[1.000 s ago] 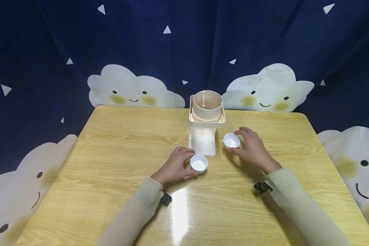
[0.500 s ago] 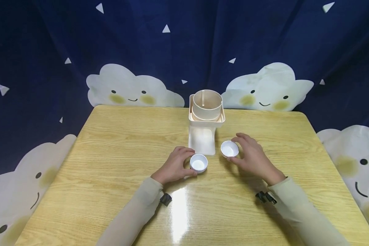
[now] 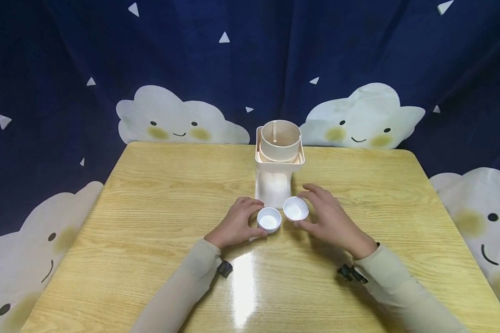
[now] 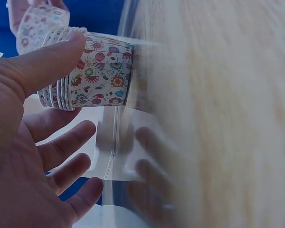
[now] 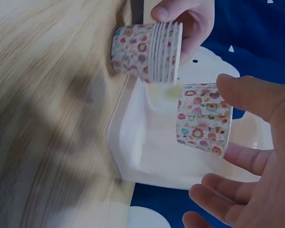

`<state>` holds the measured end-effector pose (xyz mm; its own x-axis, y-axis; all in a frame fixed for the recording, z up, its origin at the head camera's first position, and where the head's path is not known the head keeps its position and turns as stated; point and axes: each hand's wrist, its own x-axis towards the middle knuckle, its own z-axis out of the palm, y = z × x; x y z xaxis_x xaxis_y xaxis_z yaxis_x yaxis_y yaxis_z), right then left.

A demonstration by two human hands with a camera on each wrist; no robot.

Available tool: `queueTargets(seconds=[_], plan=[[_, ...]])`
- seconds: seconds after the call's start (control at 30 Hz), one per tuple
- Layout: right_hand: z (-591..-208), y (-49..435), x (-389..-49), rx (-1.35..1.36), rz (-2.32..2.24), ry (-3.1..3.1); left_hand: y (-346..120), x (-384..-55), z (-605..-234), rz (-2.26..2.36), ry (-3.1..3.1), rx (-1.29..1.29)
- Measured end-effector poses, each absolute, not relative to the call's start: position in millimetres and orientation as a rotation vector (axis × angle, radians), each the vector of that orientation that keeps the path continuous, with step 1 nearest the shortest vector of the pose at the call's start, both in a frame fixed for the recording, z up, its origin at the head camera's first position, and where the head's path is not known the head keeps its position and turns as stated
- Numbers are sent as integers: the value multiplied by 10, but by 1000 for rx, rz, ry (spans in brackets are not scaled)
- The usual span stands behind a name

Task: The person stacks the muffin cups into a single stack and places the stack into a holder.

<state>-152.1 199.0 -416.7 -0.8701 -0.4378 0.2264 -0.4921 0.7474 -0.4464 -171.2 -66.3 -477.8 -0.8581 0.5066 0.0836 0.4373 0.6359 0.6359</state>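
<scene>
A stack of flower-patterned paper cups (image 3: 269, 220) stands on the table in front of the beige stand. My left hand (image 3: 236, 224) pinches its rims between thumb and index finger; the left wrist view shows several nested rims on the stack (image 4: 102, 76), the other fingers spread below. To the right, my right hand (image 3: 332, 221) holds a single paper cup (image 3: 296, 209) of the same pattern, thumb and index finger at its rim. In the right wrist view this cup (image 5: 204, 118) is raised off the table, slightly tilted, its base facing the table, close beside the stack.
Just behind the cups is the beige stand (image 3: 273, 187), its flat foot toward me and a round open cylinder (image 3: 281, 141) on top. The wooden table (image 3: 171, 194) ends at a dark blue curtain (image 3: 258, 55) printed with clouds. Light glares on the tabletop.
My right hand has carried the single cup toward me and to the left, from beside the stand to right beside the stack. The left hand and the stack have stayed in place.
</scene>
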Motion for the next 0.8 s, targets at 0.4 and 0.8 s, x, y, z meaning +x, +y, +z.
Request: queueTargets(seconds=[0.4,0.8], plan=[[-4221,1759,-1593,929,907,-2813,-673,-1713,-4779,1013,2747,806],[-4307,1636,-1649,953,985,-2836,-667,-1715,-4766,1012,2761,825]])
